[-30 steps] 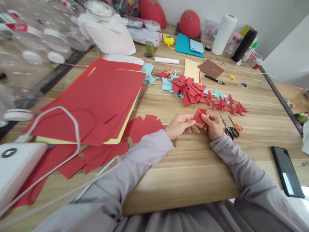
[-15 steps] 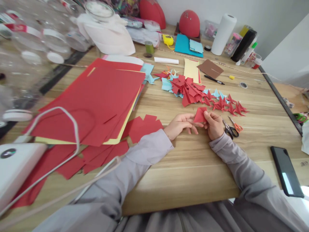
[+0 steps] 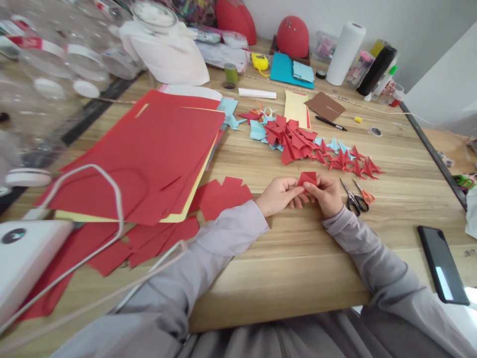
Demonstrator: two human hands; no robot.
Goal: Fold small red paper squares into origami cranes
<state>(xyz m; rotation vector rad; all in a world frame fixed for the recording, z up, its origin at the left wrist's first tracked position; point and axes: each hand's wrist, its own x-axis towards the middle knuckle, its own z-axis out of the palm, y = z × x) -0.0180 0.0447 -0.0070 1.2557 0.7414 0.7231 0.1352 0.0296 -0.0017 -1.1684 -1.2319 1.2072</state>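
Both hands meet above the table around a small folded square of red paper. My left hand pinches its lower left edge, thumb on the near face and fingers behind. From the other side my right hand grips the lower right edge, its thumb also on the front. The thumbs come close together, and the fingers hide the paper's lower part. Just beyond lies a pile of folded red paper pieces mixed with light blue ones. Black-handled scissors and small orange scissors rest right of my right hand.
A big stack of red sheets covers the left, with cut red squares beside it. A white device with a cable stands front left, near plastic bottles. A phone lies at right; a pen lies farther back.
My left hand has closed on the red paper, its thumb now on the front. The paper has tipped and sits slightly lower; my right thumb has shifted down and left.
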